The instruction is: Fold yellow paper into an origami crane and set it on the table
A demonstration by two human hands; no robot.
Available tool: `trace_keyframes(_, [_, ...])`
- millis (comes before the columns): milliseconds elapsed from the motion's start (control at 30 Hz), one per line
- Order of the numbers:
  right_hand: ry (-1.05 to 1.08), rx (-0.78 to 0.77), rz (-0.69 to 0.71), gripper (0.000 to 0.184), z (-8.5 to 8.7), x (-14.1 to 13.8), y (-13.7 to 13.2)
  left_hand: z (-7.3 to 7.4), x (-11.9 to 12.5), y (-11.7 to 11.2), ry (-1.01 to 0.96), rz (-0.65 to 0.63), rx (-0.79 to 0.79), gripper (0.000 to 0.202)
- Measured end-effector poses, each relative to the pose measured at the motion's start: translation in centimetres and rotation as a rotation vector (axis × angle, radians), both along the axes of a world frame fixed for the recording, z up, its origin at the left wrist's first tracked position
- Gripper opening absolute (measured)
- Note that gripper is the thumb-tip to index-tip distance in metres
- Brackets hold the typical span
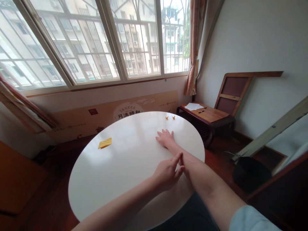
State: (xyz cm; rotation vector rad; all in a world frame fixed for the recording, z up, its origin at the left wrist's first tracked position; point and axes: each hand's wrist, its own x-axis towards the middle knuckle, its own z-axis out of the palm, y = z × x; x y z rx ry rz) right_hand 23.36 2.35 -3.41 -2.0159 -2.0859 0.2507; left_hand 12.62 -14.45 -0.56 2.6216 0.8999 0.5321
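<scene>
My right hand [165, 138] rests over the white round table [120, 179], palm down with its fingers spread and nothing in it. Across from below comes my left hand [168, 172]; its index finger touches my right forearm, and the thumb stands apart from it. The left hand holds nothing that I can see. Beyond my right hand, near the far edge, stand two small orange folded-paper figures [166, 118], perhaps cranes. A folded piece of yellow paper [105, 143] lies on the left side of the tabletop.
A low wooden side table [211, 113] with white papers [193, 106] and dark pen-like items stands at the back right. Behind the round table, a printed cardboard panel [151, 102] leans below the barred windows [134, 48]. A black bin-like object [251, 173] is on the floor at right.
</scene>
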Motion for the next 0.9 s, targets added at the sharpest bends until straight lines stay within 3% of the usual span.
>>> trace_keyframes(233, [-0.006, 0.009, -0.001, 0.053, -0.1, 0.0, 0.3, 0.5, 0.6, -2.4, -0.024, -0.043, -0.123, 0.066])
trace_keyframes(567, [-0.014, 0.138, -0.012, 0.037, 0.7, -0.2, -0.5, 2.2, 1.4, -5.2, -0.177, -0.107, -0.357, 0.057])
trace_keyframes(900, [0.001, 0.05, -0.01, 0.05, 0.2, -0.1, -0.3, 0.7, 0.1, -6.5, -0.183, -0.125, -0.389, 0.063])
